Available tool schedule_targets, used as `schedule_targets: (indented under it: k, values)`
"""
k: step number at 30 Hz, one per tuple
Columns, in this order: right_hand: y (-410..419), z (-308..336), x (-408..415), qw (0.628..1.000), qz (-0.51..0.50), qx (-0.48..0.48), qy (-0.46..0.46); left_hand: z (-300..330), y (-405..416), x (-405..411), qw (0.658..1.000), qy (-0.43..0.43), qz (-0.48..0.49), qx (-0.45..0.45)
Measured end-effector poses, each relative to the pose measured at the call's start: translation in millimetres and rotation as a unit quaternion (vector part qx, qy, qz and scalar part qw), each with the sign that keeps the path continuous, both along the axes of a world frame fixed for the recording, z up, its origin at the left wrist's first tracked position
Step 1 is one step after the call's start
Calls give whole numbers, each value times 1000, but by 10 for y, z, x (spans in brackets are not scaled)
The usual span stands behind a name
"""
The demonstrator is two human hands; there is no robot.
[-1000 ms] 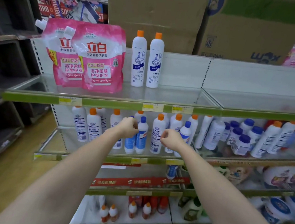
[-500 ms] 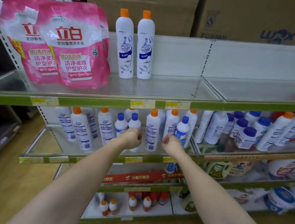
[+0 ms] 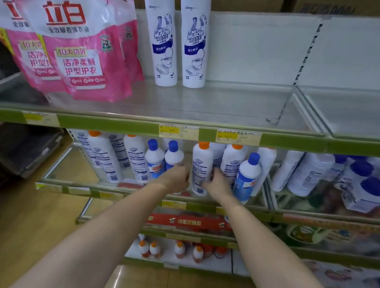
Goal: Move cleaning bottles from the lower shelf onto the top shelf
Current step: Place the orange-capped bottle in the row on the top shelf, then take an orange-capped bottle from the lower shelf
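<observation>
On the lower shelf [image 3: 135,195] stand several white cleaning bottles with orange or blue caps. My left hand [image 3: 177,179] curls round the lower body of a blue-capped bottle [image 3: 174,156] in the front row. My right hand [image 3: 216,182] grips the orange-capped white bottle [image 3: 201,165] right beside it, thumb on its front and fingers behind. Both bottles stand upright on the shelf. On the top shelf [image 3: 233,106] two tall white Mr Muscle bottles [image 3: 176,40] stand side by side at the back.
Pink detergent pouches [image 3: 74,43] lean on the left of the top shelf. A divider [image 3: 287,103] bounds the bare stretch right of the two bottles. More blue-capped bottles [image 3: 362,189] fill the lower shelf's right section. Small orange-capped bottles [image 3: 169,250] sit on the bottom shelf.
The camera has moved closer and lower. Both hands have reached further into the lower shelf and closed round two neighbouring bottles.
</observation>
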State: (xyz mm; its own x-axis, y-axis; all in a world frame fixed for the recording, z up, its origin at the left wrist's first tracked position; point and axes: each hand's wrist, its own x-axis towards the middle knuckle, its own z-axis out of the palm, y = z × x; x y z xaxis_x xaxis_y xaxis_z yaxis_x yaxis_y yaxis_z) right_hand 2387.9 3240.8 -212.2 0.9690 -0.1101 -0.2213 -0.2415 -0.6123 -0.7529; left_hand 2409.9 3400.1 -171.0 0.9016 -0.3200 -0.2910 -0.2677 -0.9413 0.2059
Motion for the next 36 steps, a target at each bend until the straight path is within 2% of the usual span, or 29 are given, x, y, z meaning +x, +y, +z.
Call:
schedule_targets:
  k: [8,13,18,20,24,28,36]
  values:
    - [14,-69,113,999,14,44,16,-141,-1,-9,997,68,37,-9]
    - [-7,-14,23,999,33,31,13,-150,56,-48,997,55,54,-24]
    - [-26,-51,-145,999,11,36,-10,5,50,-107,999,30,24,-35]
    - [-19,13,-268,998,-16,55,-22,107,73,-139,997,35,27,-62]
    - [-4,174,-524,997,-45,59,-23,475,95,-283,982,42,33,-179]
    - [53,302,-808,999,-34,9,9,839,62,-475,968,31,-52,-243]
    - [132,150,-1619,997,-36,9,71,1032,-172,-969,954,60,-200,-213]
